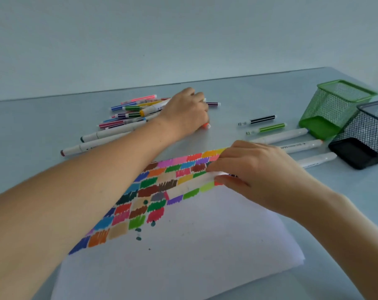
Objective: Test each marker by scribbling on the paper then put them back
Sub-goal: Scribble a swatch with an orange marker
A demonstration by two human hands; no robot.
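Observation:
A white paper sheet (183, 245) lies in front of me, its far left part filled with several coloured scribble patches (153, 191). My right hand (255, 169) rests on the paper's far edge, shut on a thick white marker (190, 184) that lies across the patches. My left hand (185, 113) reaches to a pile of markers (129, 111) beyond the paper. Its fingers curl down over an orange-tipped marker (206, 126) that peeks out under the palm.
A green mesh holder (335, 109) and a black mesh holder (365, 137) lie tipped at the right. Near them lie a black striped marker (259, 120), a green striped marker (270, 128) and three thick white markers (281, 136). A wall bounds the table's far edge.

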